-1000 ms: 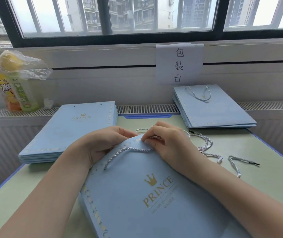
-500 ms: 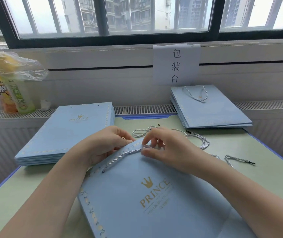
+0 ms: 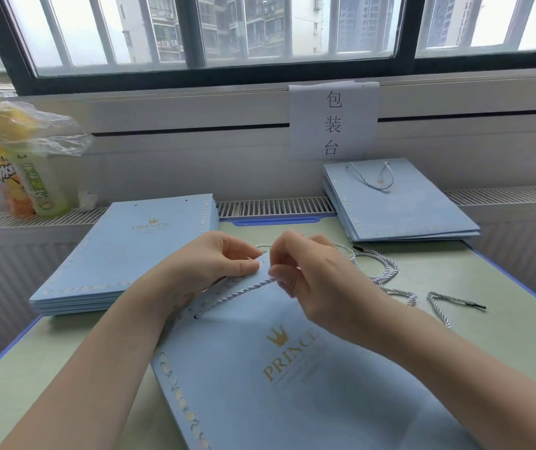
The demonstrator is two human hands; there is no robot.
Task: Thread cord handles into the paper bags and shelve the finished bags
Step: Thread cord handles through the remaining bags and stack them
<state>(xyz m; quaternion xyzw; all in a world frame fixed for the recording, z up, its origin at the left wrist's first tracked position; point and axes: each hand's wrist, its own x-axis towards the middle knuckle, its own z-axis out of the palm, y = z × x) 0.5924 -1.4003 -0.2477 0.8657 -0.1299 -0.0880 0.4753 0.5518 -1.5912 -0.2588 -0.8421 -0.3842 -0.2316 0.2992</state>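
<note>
Nearest you, low in the frame, the paper bag lay flat on the green table, its top edge pointing away toward frame centre. Your left hand pinched that top edge, thumb over the paper. Your right hand was closed on the cord handle, which ran taut from a punched hole at centre-left up to your fingertips; whether its free end had reached the second hole I could not tell, since your fingers hid it.

The risk, as I judged it, was a hard pull: it could tear the paper at the hole or drag the seated end back out. Loosening your left pinch would let the bag slide.

Just right of centre, the loose cords lay tangled together, so lifting one could snag others and drag them toward the table's blue right edge, which was near. Open green surface remained at lower left and right of the bag.

Further back, the unthreaded stack sat at centre-left, its near corner close to the table's left edge. The finished stack rested at upper right on the ledge, overhanging the table. Two drink bottles stood at upper left, with a paper sign at top centre.
</note>
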